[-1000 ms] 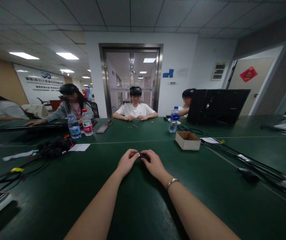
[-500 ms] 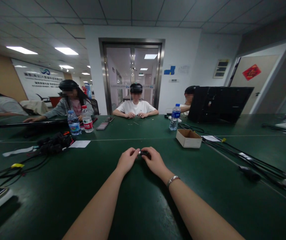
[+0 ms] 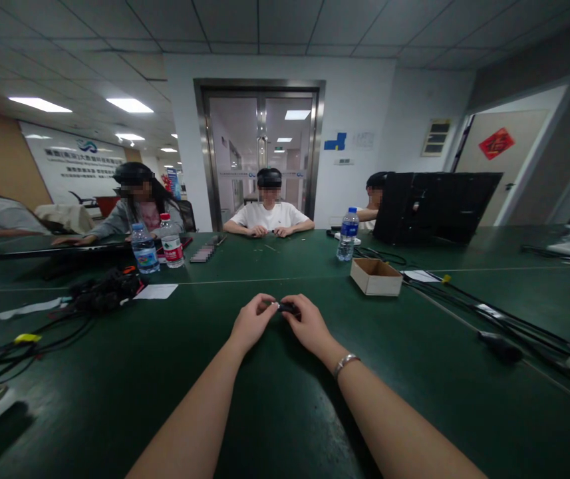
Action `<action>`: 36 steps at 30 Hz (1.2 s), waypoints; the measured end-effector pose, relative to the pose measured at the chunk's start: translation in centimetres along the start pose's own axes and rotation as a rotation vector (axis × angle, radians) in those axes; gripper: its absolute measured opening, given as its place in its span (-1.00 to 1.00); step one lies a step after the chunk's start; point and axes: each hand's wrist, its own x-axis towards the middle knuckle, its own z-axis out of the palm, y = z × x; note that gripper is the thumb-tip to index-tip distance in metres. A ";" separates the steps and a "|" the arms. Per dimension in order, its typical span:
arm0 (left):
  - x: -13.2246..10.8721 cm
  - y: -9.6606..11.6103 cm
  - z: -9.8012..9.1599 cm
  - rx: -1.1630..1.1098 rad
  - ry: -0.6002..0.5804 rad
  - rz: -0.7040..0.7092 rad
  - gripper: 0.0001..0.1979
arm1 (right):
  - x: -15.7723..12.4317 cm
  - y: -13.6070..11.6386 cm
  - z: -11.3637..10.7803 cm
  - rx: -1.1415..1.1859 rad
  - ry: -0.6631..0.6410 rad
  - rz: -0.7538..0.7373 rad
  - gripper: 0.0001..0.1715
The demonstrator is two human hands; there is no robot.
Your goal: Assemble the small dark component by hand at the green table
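and your left hand (image 3: 252, 326) curls loosely again by the small black object (image 3: 289, 309) (can't tell if it grips), your right hand (image 3: 308, 326) pinching that, short of the tabletop (image 3: 285, 412) far edge: still two-handed work!

Centre of frame: bare left hand (image 3: 251, 324) and bare right hand (image 3: 306, 322) pinch a small dark object with a bright end (image 3: 287, 308) above a dark green tabletop (image 3: 275, 412); right of centre, an open-topped pale rectangular box (image 3: 385, 286); upper centre, a metal-framed glass double door (image 3: 235, 133)
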 end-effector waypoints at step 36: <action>-0.7 0.4 -0.3 0.114 -0.044 0.023 -0.63 | -0.3 0.0 -0.1 -0.006 -0.009 -0.009 -0.73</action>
